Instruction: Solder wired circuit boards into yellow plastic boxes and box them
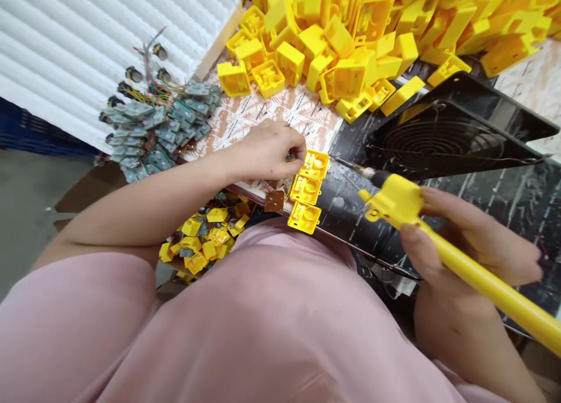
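The yellow soldering tool with a metal tip (397,197) is in the right hand (464,239); its fingers are closed around the yellow body, and the thumb presses from the near side. The thin tip points to the farthest of the yellow square plastic housings (305,188), just beside its edge. Whether it touches, I cannot tell. The left hand (274,152) is at the opposite edge of this same housing. Its thumb and forefinger are brought together, with thin wires and a small dark part close to them; what exactly they pinch is partly hidden.

I count one tool, three open housings in one row along the bench edge, and one brown square board (274,201) just beside the row. The row housings have round grilles and small metal pieces inside. In the heap of yellow housings (346,41) there are too many to count, and also in the pile of grey-green circuit boards (162,122), where at least five black round parts lie with wires.

Below the bench edge, a brown cardboard box (90,190) contains many yellow housings and some grey pieces. One black fan frame (421,134) stands tilted on the bench.
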`<control>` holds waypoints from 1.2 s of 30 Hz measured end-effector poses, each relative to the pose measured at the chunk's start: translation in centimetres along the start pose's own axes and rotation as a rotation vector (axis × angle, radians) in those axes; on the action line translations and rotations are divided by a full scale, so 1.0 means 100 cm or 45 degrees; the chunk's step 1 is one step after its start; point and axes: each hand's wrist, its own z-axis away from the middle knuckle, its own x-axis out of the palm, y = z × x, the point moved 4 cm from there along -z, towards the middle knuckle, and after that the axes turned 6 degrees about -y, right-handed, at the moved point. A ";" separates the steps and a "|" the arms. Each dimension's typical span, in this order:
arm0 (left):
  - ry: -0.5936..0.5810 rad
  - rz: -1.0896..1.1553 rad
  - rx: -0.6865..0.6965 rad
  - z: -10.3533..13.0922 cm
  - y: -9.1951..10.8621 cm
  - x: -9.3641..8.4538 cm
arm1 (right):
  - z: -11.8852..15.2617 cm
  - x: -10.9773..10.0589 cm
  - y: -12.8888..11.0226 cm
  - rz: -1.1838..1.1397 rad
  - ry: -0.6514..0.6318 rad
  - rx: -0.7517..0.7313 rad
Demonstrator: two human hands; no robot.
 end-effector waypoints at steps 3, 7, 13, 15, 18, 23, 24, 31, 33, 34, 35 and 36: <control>0.035 -0.140 0.028 -0.001 0.004 0.003 | -0.005 0.007 -0.011 0.013 0.029 -0.098; 0.057 -0.240 0.038 -0.002 0.009 0.005 | -0.017 0.012 -0.023 -0.062 -0.051 -0.267; 0.058 -0.250 0.015 -0.001 0.013 0.002 | -0.024 0.015 -0.026 -0.006 -0.112 -0.333; 0.076 -0.239 0.029 -0.002 0.015 0.002 | -0.025 0.015 -0.026 -0.009 -0.157 -0.299; 0.101 -0.214 0.040 -0.003 0.017 0.002 | -0.028 0.013 -0.028 -0.056 -0.246 -0.345; 0.073 -0.177 -0.008 -0.003 0.017 0.002 | -0.035 0.007 -0.030 -0.091 -0.307 -0.390; 0.075 -0.170 -0.004 -0.003 0.017 0.002 | -0.037 0.007 -0.030 -0.083 -0.322 -0.361; 0.094 -0.190 0.012 -0.006 0.015 0.002 | -0.049 0.006 -0.037 -0.111 -0.379 -0.466; 0.086 -0.195 0.014 -0.007 0.015 0.001 | -0.048 0.003 -0.034 -0.129 -0.359 -0.367; 0.078 -0.198 0.014 -0.007 0.016 0.000 | -0.046 0.001 -0.031 -0.129 -0.353 -0.286; 0.068 -0.203 0.010 -0.008 0.016 0.000 | -0.044 0.001 -0.027 -0.120 -0.357 -0.200; 0.054 -0.210 0.000 -0.008 0.017 -0.001 | -0.041 0.000 -0.024 -0.107 -0.372 -0.128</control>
